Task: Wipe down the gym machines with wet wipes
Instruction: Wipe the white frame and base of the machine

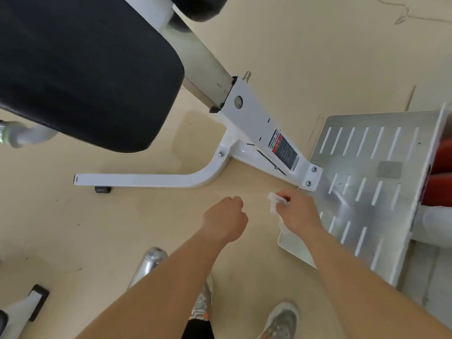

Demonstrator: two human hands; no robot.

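Note:
My right hand [299, 212] pinches a small white wet wipe [275, 203] just off the left edge of the slotted metal footplate [367, 192]. The wipe hangs from my fingers, near the bolted corner of the white machine frame [256, 123]. My left hand [226, 220] is curled into a loose fist over the floor, a short way left of the wipe, holding nothing. A large black pad [80, 69] of the machine fills the upper left.
The frame's white curved floor leg [146, 179] stretches left across the beige floor. A chrome bar end [152, 260] stands near my left forearm. My grey shoes [281, 319] are at the bottom. Red and white parts [437, 182] sit beyond the footplate at right.

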